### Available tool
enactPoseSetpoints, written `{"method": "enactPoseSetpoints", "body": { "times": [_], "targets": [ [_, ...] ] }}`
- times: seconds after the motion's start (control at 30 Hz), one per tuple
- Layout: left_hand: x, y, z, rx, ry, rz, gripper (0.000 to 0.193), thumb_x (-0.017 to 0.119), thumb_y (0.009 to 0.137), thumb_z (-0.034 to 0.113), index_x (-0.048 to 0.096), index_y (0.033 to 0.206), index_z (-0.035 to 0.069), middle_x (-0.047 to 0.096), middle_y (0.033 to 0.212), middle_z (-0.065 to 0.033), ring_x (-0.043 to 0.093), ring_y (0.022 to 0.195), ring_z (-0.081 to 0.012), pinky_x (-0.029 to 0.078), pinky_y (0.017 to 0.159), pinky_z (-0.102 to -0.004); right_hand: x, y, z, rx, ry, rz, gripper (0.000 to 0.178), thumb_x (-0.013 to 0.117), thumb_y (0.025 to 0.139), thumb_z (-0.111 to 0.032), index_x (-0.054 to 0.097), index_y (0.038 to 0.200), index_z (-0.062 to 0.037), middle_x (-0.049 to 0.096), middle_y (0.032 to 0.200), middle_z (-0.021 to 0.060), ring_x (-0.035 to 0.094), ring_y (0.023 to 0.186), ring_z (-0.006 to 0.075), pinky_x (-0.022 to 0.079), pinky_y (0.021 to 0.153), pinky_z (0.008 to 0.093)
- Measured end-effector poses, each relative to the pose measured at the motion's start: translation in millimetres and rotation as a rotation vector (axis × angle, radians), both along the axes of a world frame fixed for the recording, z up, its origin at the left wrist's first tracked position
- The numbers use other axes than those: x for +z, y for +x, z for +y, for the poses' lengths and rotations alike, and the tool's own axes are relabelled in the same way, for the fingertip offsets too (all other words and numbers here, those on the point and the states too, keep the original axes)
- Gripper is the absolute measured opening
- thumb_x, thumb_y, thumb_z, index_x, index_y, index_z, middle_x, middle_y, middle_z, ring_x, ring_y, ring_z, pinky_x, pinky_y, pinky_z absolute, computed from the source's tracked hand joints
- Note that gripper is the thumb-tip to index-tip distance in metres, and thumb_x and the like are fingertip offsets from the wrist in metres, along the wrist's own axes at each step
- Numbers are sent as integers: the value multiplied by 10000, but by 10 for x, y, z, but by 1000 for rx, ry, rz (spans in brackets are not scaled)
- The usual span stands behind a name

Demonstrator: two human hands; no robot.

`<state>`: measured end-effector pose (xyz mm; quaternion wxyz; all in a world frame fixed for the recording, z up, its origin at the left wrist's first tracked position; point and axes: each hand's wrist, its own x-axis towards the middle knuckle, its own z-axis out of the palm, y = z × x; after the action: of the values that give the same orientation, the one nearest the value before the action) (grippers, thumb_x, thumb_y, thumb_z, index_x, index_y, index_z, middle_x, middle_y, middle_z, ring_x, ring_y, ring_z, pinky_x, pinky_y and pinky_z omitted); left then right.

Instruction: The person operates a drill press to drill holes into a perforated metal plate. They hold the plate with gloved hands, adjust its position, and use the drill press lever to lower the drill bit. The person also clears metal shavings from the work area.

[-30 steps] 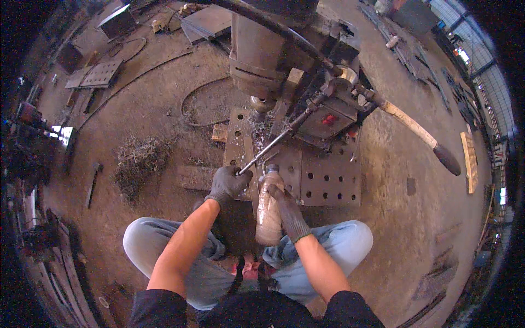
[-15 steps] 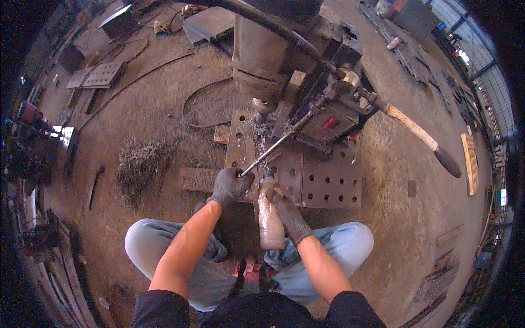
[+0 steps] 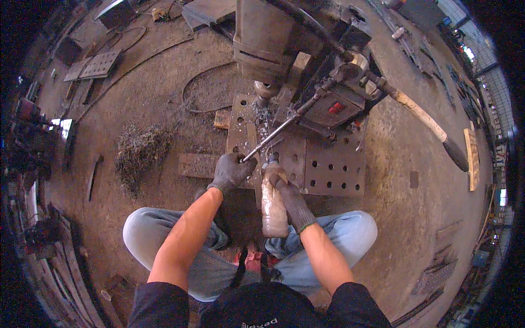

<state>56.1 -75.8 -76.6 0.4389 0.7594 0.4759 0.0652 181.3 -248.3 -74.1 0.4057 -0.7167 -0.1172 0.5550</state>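
My left hand (image 3: pixel 232 173), in a grey glove, is wrapped round the end of a steel feed lever (image 3: pixel 279 130) on a drill press. My right hand (image 3: pixel 291 200), gloved too, grips a plastic bottle (image 3: pixel 273 206) of cloudy pale liquid, its neck tilted toward the drill. Beyond both hands stands the magnetic-type drill's motor body (image 3: pixel 260 41), with its chuck and bit (image 3: pixel 264 91) above a steel plate (image 3: pixel 342 164) with rows of holes. Metal chips and whitish fluid lie on the plate beneath the bit, whose tip I cannot make out.
Another lever with a worn handle (image 3: pixel 425 117) sticks out to the right. A heap of metal shavings (image 3: pixel 141 158) lies on the floor at left, near a hammer-like tool (image 3: pixel 94 177). A cable (image 3: pixel 186 98) curls behind the plate. A drilled plate (image 3: pixel 94 65) rests farther back.
The bottle and my right hand have shifted slightly up in the view. My left hand keeps its hold on the lever, and the view has tilted a little.
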Motion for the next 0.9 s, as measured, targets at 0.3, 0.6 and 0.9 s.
{"method": "enactPoseSetpoints", "body": {
  "times": [0.3,0.6,0.9],
  "targets": [
    [69,-16,8,11,-21,36,444,647,785,490,741,761,58,674,683,-193,694,703,-366,519,688,-447,-202,-4,-3,-22,18,51,841,619,867,-669,501,1433,-59,518,1427,150,487,1302,286,419,1058,394],
    [68,-17,14,-27,-10,26,475,654,779,520,745,774,54,673,696,-205,692,712,-379,520,690,-462,-325,-8,19,-25,-45,40,837,601,872,-664,516,1405,-25,547,1383,194,539,1231,316,435,1028,414],
    [-15,18,10,-10,-3,42,470,656,775,513,761,828,58,677,732,-235,693,737,-398,530,707,-471,-391,9,-40,9,-43,-20,773,485,942,-616,528,1364,30,601,1322,221,599,1185,337,474,987,417]
  ]
}}
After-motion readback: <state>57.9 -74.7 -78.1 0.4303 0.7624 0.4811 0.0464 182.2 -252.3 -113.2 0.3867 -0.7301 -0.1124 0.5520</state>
